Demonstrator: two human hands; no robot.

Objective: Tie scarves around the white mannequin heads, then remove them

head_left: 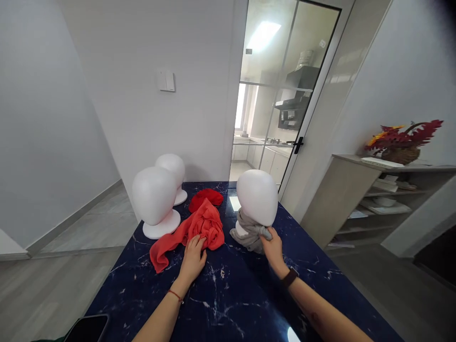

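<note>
My left hand (193, 259) rests on a coral-red scarf (199, 227) that lies crumpled on the dark blue marbled table (231, 294). My right hand (272, 247) grips a grey scarf (249, 233) wound around the neck of a white foam mannequin head (257, 195). A darker red cloth (205, 196) lies just behind the coral scarf. Two more white mannequin heads stand at the left, one near (154, 199) and one farther back (173, 171).
A black phone (87, 327) lies at the table's near left corner. A glass door (285, 95) opens to a kitchen behind the table. A wooden shelf (374, 190) with a flower basket (402, 142) stands at the right. A wall switch (166, 81) is on the back wall.
</note>
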